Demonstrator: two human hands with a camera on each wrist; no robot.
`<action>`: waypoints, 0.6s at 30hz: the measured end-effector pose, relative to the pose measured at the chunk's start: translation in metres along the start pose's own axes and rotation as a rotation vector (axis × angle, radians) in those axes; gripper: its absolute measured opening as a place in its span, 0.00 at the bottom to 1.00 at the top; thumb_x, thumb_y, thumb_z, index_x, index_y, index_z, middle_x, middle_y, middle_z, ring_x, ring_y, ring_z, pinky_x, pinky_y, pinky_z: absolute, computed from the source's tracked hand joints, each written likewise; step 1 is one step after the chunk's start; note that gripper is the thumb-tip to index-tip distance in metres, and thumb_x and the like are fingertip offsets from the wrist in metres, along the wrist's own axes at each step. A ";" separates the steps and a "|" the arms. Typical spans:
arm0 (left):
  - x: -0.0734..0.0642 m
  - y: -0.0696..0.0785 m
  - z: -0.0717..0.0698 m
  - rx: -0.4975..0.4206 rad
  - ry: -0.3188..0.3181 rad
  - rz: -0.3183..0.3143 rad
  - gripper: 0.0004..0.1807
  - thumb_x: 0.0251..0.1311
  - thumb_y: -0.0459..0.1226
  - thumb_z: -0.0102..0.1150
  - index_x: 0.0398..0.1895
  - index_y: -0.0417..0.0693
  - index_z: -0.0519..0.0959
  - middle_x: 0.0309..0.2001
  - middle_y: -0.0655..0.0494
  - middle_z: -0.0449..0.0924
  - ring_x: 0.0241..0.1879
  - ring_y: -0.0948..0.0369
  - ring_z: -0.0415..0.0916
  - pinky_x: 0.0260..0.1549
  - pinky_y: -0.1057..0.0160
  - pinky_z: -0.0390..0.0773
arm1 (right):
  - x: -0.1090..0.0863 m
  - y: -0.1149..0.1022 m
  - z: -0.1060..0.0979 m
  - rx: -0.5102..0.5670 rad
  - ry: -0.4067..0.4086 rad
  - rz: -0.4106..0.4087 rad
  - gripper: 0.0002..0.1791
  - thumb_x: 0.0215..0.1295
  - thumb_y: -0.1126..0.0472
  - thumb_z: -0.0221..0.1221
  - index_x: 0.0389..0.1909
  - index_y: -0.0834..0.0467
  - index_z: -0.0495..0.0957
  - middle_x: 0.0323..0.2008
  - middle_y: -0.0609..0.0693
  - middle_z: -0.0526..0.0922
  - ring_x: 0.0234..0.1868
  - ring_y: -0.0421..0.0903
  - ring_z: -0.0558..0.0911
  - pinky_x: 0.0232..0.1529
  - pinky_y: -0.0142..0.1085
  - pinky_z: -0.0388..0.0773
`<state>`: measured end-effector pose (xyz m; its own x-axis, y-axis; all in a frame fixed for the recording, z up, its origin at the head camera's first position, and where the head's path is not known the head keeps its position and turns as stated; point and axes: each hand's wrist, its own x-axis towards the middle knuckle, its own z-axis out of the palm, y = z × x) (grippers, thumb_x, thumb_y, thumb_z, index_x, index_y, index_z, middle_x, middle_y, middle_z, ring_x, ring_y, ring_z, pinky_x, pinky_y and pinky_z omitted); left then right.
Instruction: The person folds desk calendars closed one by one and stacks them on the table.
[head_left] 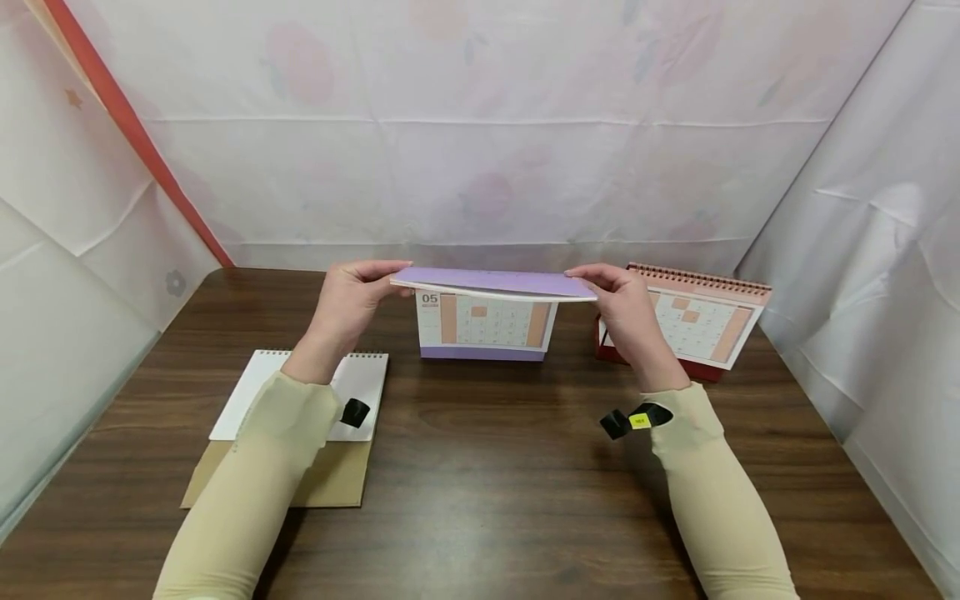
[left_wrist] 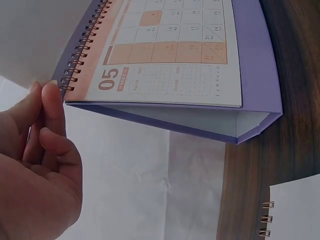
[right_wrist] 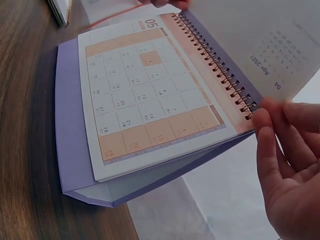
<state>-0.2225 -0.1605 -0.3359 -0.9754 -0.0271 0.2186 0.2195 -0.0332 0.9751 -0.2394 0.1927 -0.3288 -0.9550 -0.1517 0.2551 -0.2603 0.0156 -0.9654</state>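
Observation:
A purple desk calendar stands upright at the middle of the table, its May sheet facing me. Above that sheet, the turned-up leaves with a purple cover stick out toward me, near level. My left hand pinches their left end between thumb and fingers, close to the coil binding. At the right end, my right hand pinches the same leaves. April 2027 is printed on the lifted leaf in the right wrist view. The upper binding is hidden in the head view.
To the right, behind my right wrist, stands a red-based desk calendar. A spiral pad with blank white pages and a brown backing lies under my left forearm. White curtains enclose the back and sides of the wooden table.

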 end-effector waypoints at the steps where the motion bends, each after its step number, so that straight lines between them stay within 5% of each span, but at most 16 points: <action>1: 0.000 -0.001 -0.001 0.011 0.003 -0.007 0.09 0.61 0.30 0.67 0.44 0.42 0.88 0.36 0.61 0.87 0.34 0.65 0.81 0.39 0.68 0.80 | 0.000 0.000 0.000 0.030 -0.006 0.004 0.08 0.70 0.68 0.59 0.41 0.62 0.86 0.38 0.46 0.86 0.39 0.41 0.82 0.39 0.30 0.79; 7: 0.001 -0.004 -0.003 0.086 -0.013 -0.027 0.11 0.64 0.32 0.65 0.48 0.43 0.87 0.38 0.66 0.86 0.34 0.67 0.77 0.33 0.70 0.77 | -0.001 0.000 0.003 0.131 -0.004 0.034 0.09 0.72 0.63 0.58 0.36 0.56 0.88 0.39 0.48 0.86 0.42 0.42 0.83 0.43 0.32 0.80; 13: 0.003 -0.007 -0.002 0.085 -0.038 -0.023 0.13 0.64 0.34 0.66 0.50 0.40 0.86 0.41 0.65 0.87 0.42 0.65 0.82 0.42 0.67 0.80 | 0.000 0.001 0.003 0.001 0.034 0.100 0.04 0.65 0.60 0.67 0.37 0.56 0.87 0.35 0.46 0.85 0.37 0.44 0.80 0.35 0.33 0.77; 18: 0.004 -0.009 -0.002 0.122 -0.046 -0.026 0.16 0.65 0.37 0.66 0.52 0.36 0.84 0.40 0.65 0.86 0.40 0.64 0.82 0.39 0.67 0.79 | 0.002 0.003 0.004 -0.052 0.044 0.123 0.08 0.62 0.61 0.69 0.41 0.60 0.87 0.37 0.46 0.87 0.44 0.46 0.80 0.48 0.36 0.77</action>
<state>-0.2283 -0.1623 -0.3441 -0.9813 0.0180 0.1918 0.1926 0.0881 0.9773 -0.2412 0.1882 -0.3317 -0.9851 -0.1016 0.1386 -0.1472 0.0825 -0.9857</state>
